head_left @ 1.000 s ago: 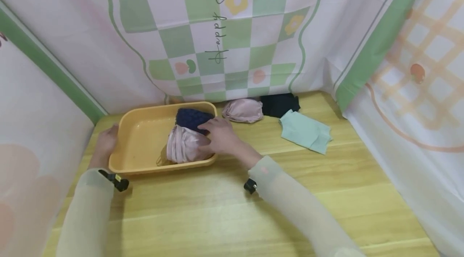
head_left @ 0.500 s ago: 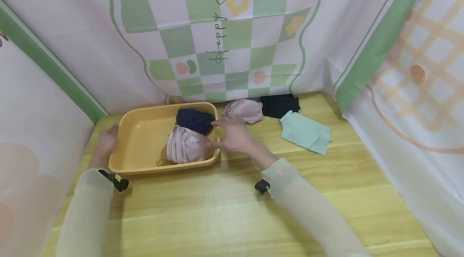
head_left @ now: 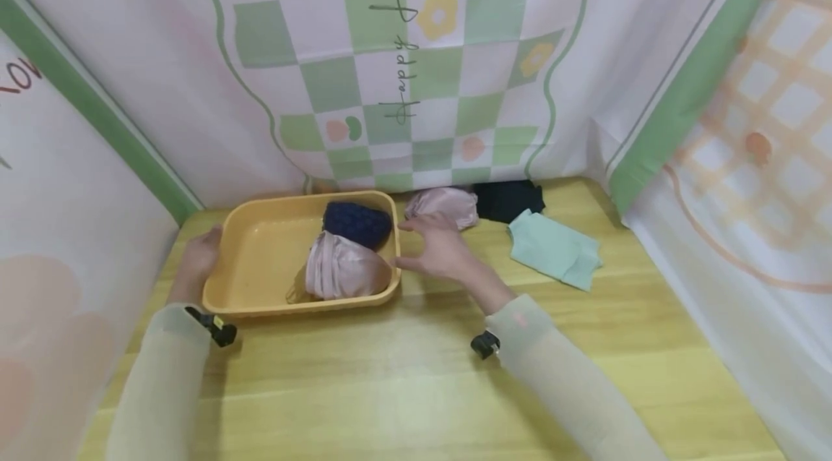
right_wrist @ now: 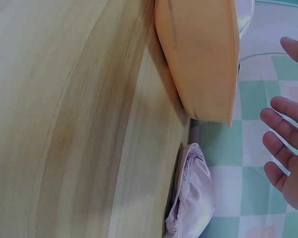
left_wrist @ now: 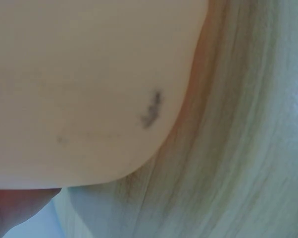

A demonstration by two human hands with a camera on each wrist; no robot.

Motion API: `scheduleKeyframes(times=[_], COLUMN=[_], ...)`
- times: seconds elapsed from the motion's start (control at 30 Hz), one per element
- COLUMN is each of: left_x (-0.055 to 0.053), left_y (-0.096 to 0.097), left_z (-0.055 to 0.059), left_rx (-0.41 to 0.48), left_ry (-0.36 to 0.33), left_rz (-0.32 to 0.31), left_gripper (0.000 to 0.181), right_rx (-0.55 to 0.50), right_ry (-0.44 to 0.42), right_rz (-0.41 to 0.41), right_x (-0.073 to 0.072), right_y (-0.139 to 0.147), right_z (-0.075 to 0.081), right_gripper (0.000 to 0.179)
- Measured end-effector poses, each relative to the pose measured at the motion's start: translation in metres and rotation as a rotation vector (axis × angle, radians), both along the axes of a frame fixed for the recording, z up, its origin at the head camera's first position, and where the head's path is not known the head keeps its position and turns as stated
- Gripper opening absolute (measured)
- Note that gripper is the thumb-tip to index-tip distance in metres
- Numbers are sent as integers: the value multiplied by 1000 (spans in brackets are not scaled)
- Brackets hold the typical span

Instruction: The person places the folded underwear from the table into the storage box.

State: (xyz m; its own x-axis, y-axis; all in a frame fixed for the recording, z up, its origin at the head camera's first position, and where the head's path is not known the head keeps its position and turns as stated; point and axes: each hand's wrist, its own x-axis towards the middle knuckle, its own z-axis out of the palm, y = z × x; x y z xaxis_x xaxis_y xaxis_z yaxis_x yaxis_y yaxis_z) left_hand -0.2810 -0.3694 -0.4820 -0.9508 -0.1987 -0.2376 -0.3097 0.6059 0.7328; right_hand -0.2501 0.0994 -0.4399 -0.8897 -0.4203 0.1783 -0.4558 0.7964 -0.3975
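A yellow plastic tray (head_left: 260,251) lies on the table, with a folded pink satin bra (head_left: 344,269) and a folded dark blue lacy garment (head_left: 357,224), likely another bra, at its right end. My left hand (head_left: 200,255) rests against the outer left side of the tray; one fingertip shows beside the wall in the left wrist view. Just off the tray's right rim is my right hand (head_left: 445,248), empty, thumb and fingers spread. Its fingers (right_wrist: 282,124) are loosely bent in the right wrist view. Behind it sits a pink satin garment with lace edging (right_wrist: 191,196).
A folded black cloth garment (head_left: 508,201) lies along the back edge beside the pink one. In front of it is a flat mint green garment (head_left: 555,250). A printed curtain (head_left: 422,78) hangs behind the wooden table (head_left: 403,381), with more curtains at both sides.
My right hand has come away from the pink bra and out of the tray, moving right past the rim. My left hand stays at the tray's left side. The head view has tilted slightly.
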Motion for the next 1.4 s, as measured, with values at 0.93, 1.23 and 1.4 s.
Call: scheduleKeyframes(times=[0.93, 1.23, 1.4], left_x=[-4, -4, -3], left_y=[5, 2, -1], left_z=[1, -1, -2], left_rx=[-17, -19, -25], left_ry=[22, 1, -11], left_rz=[-20, -6, -3], left_gripper=[75, 77, 78], right_rx=[-19, 10, 14], right_ry=[16, -7, -34], right_rz=[-38, -86, -114], right_x=[-4, -6, -6], right_y=[32, 44, 51], right_z=[-4, -3, 0], right_gripper=[71, 72, 75])
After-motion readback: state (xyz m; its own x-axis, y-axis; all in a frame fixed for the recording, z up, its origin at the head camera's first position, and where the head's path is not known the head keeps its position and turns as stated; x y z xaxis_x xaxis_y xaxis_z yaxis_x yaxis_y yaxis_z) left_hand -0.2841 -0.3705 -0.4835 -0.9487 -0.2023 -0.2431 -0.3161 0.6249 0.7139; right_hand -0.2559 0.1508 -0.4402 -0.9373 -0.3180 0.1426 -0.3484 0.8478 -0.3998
